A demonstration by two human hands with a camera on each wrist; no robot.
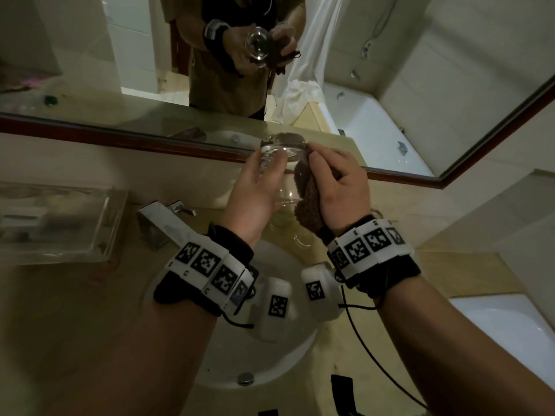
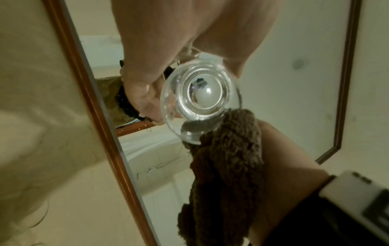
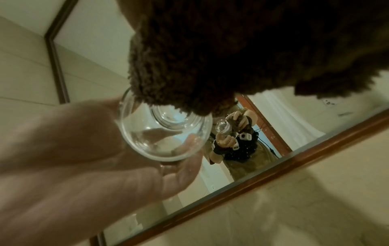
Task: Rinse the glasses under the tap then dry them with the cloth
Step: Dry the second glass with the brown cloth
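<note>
The left hand (image 1: 255, 193) curls its fingers round the glass (image 1: 283, 154), held up over the basin (image 1: 279, 349). The right hand (image 1: 339, 187) pinches the brown cloth (image 1: 306, 202) against its right wall. Better to turn the glass slowly, cloth pressed firm, grip steady since wet glass probably slips.

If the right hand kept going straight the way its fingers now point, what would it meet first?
Probably the glass: the right hand already presses the brown cloth against its side, while the left hand holds it. Beyond lies the mirror; depth is unclear.
</note>
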